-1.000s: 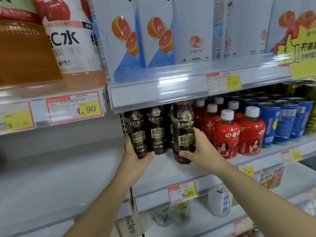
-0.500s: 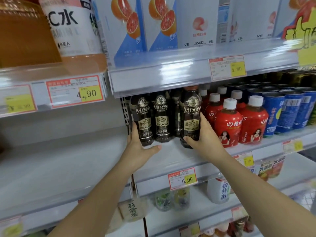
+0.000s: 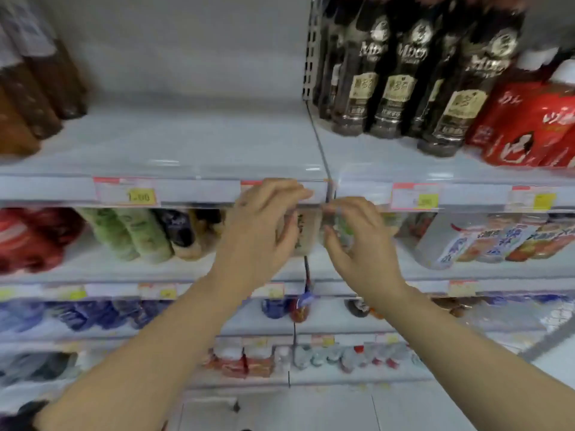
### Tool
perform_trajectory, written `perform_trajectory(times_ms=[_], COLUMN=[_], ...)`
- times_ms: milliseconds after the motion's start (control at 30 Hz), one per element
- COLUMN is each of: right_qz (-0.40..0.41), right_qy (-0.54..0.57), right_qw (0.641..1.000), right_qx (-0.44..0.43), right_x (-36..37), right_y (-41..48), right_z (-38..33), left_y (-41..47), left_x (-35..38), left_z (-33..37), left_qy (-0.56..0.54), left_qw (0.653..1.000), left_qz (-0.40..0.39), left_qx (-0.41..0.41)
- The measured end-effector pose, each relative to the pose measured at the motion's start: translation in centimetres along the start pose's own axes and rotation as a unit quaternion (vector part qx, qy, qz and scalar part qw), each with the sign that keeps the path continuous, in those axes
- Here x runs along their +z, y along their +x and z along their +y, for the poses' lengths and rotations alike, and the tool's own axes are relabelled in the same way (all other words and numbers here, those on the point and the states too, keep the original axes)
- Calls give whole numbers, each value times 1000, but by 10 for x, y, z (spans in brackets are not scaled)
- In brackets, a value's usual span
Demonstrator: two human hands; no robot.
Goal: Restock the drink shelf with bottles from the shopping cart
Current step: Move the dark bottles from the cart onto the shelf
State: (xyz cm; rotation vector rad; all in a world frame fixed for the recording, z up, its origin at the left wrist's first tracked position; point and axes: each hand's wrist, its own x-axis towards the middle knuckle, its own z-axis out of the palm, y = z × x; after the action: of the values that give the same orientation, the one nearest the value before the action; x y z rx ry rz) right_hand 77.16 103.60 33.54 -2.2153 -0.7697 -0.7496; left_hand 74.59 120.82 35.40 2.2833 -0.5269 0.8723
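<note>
a person stands facing a shop drink shelf (image 3: 193,141), both bare forearms stretched out in front. the left hand (image 3: 264,231) and right hand (image 3: 361,247) hang side by side, close but apart, just in front of the shelf's front edge and its strip of price tags. both sets of fingers (image 3: 292,191) are loosely bent and a little spread, and seem to hold nothing, though motion blur softens the fingertips.

the dark coffee bottles (image 3: 396,82), the stock being put out, stand upright in tight rows at the upper right, on the section of shelf right of the metal divider. red bottles (image 3: 529,129) stand just beside them. the stretch of shelf left of the divider is mostly bare, with brown bottles (image 3: 31,98) at its far left. the shopping cart is not in view.

this looks like the pause between loads: one batch is placed and the hands are free. the next move likely calls for turning to the cart, gripping more bottles by the body, and lifting them to the shelf.

the coffee labels show a round crest over pale letters that look like "mdo", too blurred to be sure. a yellow price tag (image 3: 138,195) reads roughly "1.00". lower shelves hold green bottles (image 3: 133,234) and others, their writing unreadable.
</note>
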Motion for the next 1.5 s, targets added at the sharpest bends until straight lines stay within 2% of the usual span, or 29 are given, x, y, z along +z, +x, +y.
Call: perform_trajectory(times_ms=[100, 233, 300, 400, 500, 667, 800, 833, 900, 967, 1067, 1233, 1367, 1500], right_qz=[-102, -232, -316, -451, -561, -674, -728, -742, -772, -789, -789, -753, -713, -667], right_qy=[57, 119, 125, 106, 70, 41, 29, 27, 22, 16, 19, 49, 77, 165], right_qw=[993, 965, 940, 886, 825, 737, 681, 665, 630, 609, 602, 639, 668, 657], right_qx=[-3, 8, 19, 12, -7, 26, 74, 83, 84, 79, 117, 149, 202, 312], right_x=[66, 162, 213, 288, 354, 441, 494, 505, 522, 532, 535, 532, 522, 500], right_y=[-22, -47, -65, -100, -134, -185, -216, -223, -239, -253, -269, -284, -280, -255], right_z=[-32, -83, -111, -150, -179, -208, -226, -230, -236, -241, -243, -236, -226, -218], left_y=[-80, -192, -250, -337, -411, -500, -540, -548, -563, -574, -583, -583, -571, -560], left_x=[-26, -70, -94, -123, -148, -172, -179, -179, -178, -178, -173, -160, -157, -155], left_z=[-39, -95, -118, -146, -170, -206, -231, -237, -248, -257, -267, -279, -281, -264], left_qy=[27, 43, 49, 49, 59, 58, 59, 75, 130, 152, 131, 111, 63, 7], left_qw=[996, 955, 919, 838, 765, 686, 676, 678, 684, 665, 631, 608, 602, 643], left_qz=[-18, -70, -69, -74, -83, -82, -62, -79, -177, -284, -349, -350, -247, -82], left_qx=[-83, -286, -386, -539, -636, -721, -732, -727, -695, -674, -680, -704, -756, -761])
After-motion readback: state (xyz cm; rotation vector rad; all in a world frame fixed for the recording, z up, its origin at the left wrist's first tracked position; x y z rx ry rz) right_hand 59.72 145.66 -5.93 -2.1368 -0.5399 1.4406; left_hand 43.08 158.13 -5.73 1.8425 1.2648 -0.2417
